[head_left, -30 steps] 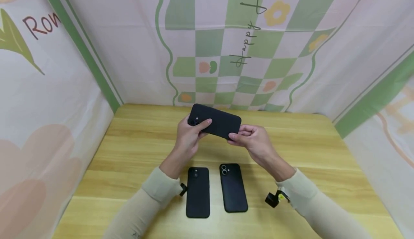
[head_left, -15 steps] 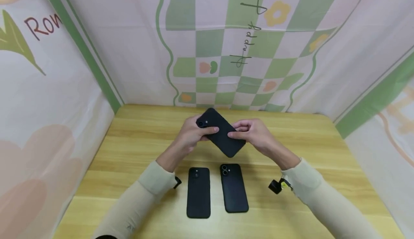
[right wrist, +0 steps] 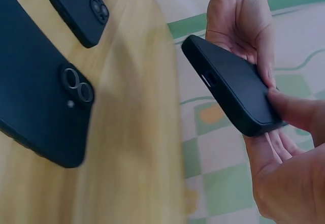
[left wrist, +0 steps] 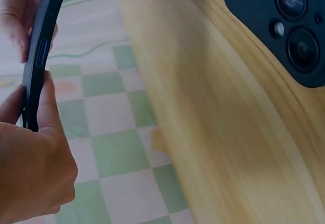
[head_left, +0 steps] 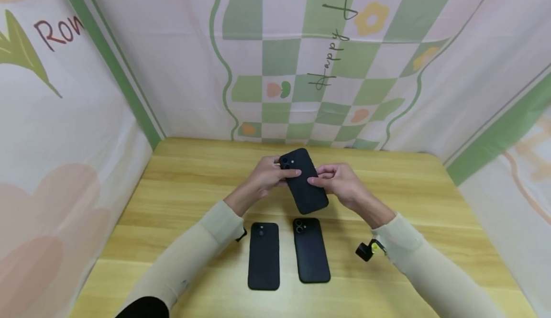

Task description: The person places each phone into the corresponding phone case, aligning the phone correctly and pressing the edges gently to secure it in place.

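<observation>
Both hands hold one black smartphone in a dark case (head_left: 306,191) above the table, its camera side up and its top tilted to the left. My left hand (head_left: 268,173) grips the camera end, thumb across the back and fingers underneath. On the opposite long edge, my right hand (head_left: 342,182) pinches the phone between thumb and fingers. The right wrist view shows the bottom edge of this held phone (right wrist: 231,82) with its charging port; in the left wrist view its side edge (left wrist: 40,56) faces the camera.
Two more black phones lie back up on the wooden table (head_left: 193,189), nearer the body: a left phone (head_left: 264,260) and a right phone (head_left: 312,253) with silvery lens rings. A patterned cloth (head_left: 280,60) hangs behind the table's far edge.
The held phone has turned clockwise from nearly sideways to nearly upright in the head view, and the left hand has shifted right. The right hand now holds its long edge. Both table phones stayed put.
</observation>
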`<state>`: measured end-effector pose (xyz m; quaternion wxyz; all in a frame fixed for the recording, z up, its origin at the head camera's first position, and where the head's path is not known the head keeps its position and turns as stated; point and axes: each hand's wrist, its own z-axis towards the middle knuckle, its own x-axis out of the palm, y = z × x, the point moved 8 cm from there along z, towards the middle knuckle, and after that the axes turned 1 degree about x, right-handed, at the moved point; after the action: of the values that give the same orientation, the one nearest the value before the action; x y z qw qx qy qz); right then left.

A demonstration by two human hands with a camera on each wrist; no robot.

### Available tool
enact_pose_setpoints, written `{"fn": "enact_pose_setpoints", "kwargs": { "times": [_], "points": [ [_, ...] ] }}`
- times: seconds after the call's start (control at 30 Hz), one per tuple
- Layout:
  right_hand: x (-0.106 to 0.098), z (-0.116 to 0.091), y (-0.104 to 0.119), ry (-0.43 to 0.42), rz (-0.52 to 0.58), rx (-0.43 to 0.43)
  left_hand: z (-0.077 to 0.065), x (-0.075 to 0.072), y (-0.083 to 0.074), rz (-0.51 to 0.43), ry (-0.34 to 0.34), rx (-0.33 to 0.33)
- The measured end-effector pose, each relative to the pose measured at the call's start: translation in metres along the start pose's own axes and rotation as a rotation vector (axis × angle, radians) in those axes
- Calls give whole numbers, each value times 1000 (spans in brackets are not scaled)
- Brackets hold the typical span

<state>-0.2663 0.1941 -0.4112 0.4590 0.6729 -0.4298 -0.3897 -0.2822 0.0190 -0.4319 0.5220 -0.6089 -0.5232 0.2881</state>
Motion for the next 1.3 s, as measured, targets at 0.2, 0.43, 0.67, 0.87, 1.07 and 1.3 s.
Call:
{"fn": "enact_pose_setpoints", "kwargs": {
  "times": [0.2, 0.43, 0.67, 0.87, 1.07, 1.3],
  "points": [
    [-3, 14, -28, -23, 145, 68, 16, -4, 13, 114, 1, -57],
    [0, 30, -55, -33, 163, 133, 33, -13, 28, 186, 2, -89],
    [0, 41, -66, 4, 70, 183, 43, -17, 39, 214, 12, -139],
    [3, 45, -75, 58, 22, 226, 49, -18, 46, 253, 50, -179],
    [4, 48, -81, 53, 33, 219, 55, -18, 49, 291, 42, -198],
    [2, 52, -86, 26, -76, 202, 59, -19, 54, 298, 17, -208]
  ]
}}
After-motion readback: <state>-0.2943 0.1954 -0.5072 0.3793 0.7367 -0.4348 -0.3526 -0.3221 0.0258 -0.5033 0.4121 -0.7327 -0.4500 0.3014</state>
